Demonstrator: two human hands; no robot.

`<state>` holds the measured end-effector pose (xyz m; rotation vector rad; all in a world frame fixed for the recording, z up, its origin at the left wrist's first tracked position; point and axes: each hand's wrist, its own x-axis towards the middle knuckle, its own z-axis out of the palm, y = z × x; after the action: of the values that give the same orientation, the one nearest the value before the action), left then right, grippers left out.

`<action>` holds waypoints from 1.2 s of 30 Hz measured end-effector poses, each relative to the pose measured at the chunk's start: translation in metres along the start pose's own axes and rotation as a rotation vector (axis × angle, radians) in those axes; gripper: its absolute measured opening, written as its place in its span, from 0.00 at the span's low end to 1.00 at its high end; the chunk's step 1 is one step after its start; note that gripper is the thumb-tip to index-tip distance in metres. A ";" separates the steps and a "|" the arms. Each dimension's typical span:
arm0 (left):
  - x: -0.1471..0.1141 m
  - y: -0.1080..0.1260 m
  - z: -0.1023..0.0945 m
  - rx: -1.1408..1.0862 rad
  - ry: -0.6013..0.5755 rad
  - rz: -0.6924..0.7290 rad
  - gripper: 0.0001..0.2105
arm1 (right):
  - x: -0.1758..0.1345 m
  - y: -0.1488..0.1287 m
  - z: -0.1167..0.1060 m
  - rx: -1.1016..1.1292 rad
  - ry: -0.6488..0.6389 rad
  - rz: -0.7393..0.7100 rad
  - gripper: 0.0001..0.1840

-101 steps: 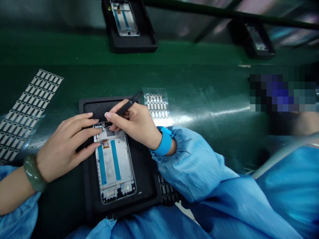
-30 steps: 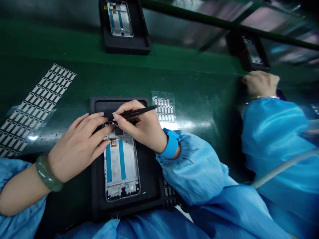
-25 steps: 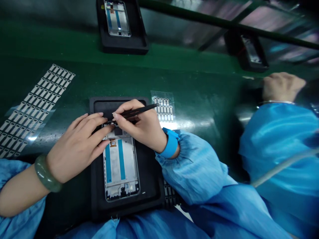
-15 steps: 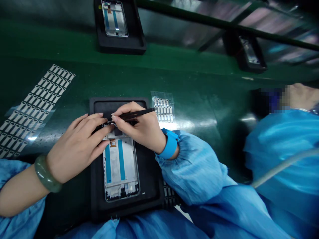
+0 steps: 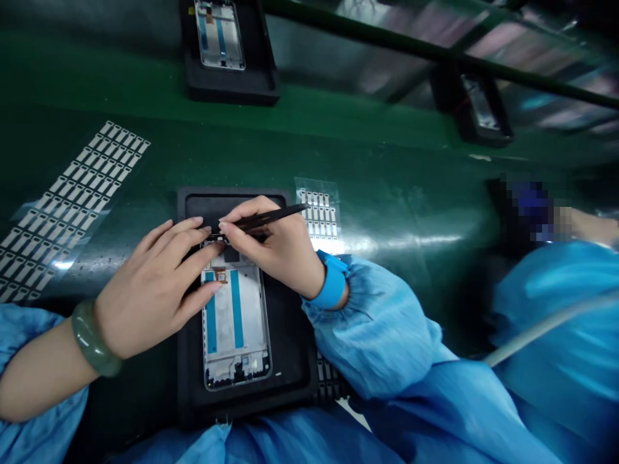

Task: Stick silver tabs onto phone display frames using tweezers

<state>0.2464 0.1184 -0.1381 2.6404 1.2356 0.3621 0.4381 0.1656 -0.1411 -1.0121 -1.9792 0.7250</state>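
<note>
A phone frame (image 5: 251, 322) with two blue strips and a small orange flex piece lies in a black tray (image 5: 294, 361) before me. My left hand (image 5: 155, 283) rests over the frame's upper left edge, fingers stretched out and slightly spread. Black tweezers (image 5: 275, 214) are pinched in my right hand (image 5: 280, 251), above the frame's top end. Their tips are hidden behind my fingers, so what they touch cannot be made out. My left fingertips lie close beside my right thumb and index finger.
A long sheet of pale stickers (image 5: 72, 206) lies at left, a smaller sticker sheet (image 5: 319, 209) behind my right hand. Farther back stand a black tray (image 5: 232, 90) with another phone frame (image 5: 222, 38) and one more tray (image 5: 488, 135). A co-worker's blue sleeve (image 5: 556, 322) is at right.
The tweezers' rear end has risen slightly and shifted right. My left thumb has moved a little rightward over the frame. At right, the co-worker's arm has moved down and right.
</note>
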 end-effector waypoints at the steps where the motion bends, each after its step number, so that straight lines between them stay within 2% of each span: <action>1: 0.000 0.001 0.000 0.000 -0.004 -0.004 0.21 | 0.000 0.000 0.000 -0.005 0.002 0.003 0.02; 9: 0.002 0.001 -0.001 0.016 -0.011 -0.008 0.20 | 0.000 0.003 0.000 0.142 0.024 0.142 0.04; 15: 0.001 0.001 -0.002 0.031 -0.009 0.010 0.19 | 0.000 0.000 -0.003 -0.058 0.026 -0.034 0.03; 21: 0.002 0.001 -0.001 0.032 0.002 0.011 0.19 | -0.001 -0.002 -0.003 -0.120 0.011 -0.040 0.03; 27: 0.003 0.000 -0.001 0.026 0.001 0.007 0.19 | -0.001 -0.001 0.003 -0.283 -0.013 -0.162 0.03; 29: 0.003 0.000 -0.001 0.022 0.006 0.009 0.19 | -0.001 0.001 0.002 -0.227 0.001 -0.140 0.02; 31: 0.003 0.001 -0.001 0.016 0.013 0.011 0.19 | 0.001 0.004 -0.001 -0.098 0.011 -0.054 0.01; 33: 0.003 0.001 -0.001 0.011 0.018 0.010 0.20 | 0.001 0.005 -0.002 0.010 0.009 0.028 0.03; 36: 0.003 0.001 -0.001 0.012 0.013 0.005 0.20 | 0.002 0.003 -0.002 0.007 0.013 0.034 0.06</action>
<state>0.2491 0.1201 -0.1362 2.6552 1.2393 0.3743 0.4407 0.1686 -0.1412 -1.0458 -1.9512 0.7409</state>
